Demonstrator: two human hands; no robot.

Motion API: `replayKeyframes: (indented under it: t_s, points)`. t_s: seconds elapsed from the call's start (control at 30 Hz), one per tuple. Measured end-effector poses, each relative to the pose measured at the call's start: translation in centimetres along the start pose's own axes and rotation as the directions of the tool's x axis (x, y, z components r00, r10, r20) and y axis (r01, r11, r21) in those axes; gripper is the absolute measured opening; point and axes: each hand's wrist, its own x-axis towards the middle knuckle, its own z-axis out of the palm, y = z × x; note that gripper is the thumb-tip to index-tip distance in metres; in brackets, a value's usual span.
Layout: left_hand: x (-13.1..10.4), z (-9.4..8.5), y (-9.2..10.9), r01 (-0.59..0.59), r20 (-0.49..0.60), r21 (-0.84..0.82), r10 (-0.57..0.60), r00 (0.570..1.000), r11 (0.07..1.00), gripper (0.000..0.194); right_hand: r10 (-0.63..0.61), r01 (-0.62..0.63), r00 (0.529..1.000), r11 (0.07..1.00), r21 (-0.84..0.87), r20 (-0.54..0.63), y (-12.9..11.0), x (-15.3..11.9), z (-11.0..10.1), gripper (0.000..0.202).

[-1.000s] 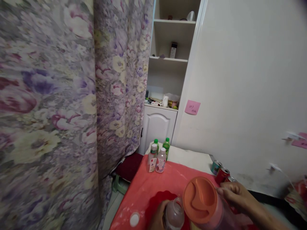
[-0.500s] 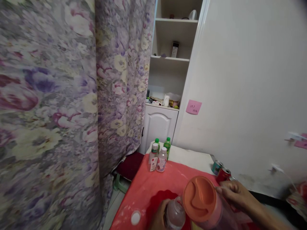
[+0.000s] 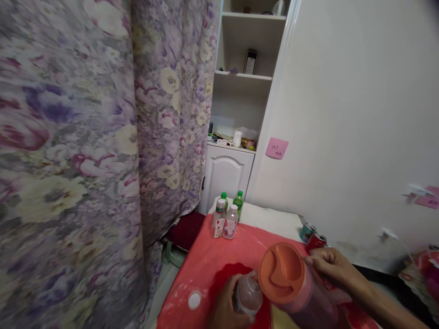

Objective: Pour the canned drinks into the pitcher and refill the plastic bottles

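My left hand (image 3: 226,304) is wrapped around a clear plastic bottle (image 3: 248,299) with no cap on its mouth. In my right hand (image 3: 327,265), closed at the handle side, is a clear pitcher (image 3: 310,297) with an orange lid (image 3: 281,274). The pitcher is tilted to the left, its lid edge right beside the bottle's mouth. Whether liquid runs between them I cannot tell. A white bottle cap (image 3: 194,299) lies on the red tablecloth (image 3: 192,274) left of my left hand. Part of a red object (image 3: 222,278) shows under the bottle.
Several capped bottles (image 3: 230,222) stand at the table's far left corner. A teal can (image 3: 307,232) and a red can (image 3: 316,241) stand at the right edge by the wall. A floral curtain (image 3: 168,114) hangs on the left; a white shelf cabinet (image 3: 229,176) is behind.
The whole scene has shifted slightly upward in view as my head tilted. Both hands keep their hold, with the pitcher still tilted at the bottle's mouth.
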Motion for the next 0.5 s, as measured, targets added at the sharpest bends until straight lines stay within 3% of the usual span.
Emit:
replayKeyframes:
  t_s: [0.5]
  points:
    - [0.1, 0.0, -0.6, -0.005, -0.006, -0.042, 0.005, 1.000, 0.999, 0.082, 0.002, -0.002, 1.000, 1.000, -0.010, -0.007, -1.2, 0.0, 0.1, 0.064]
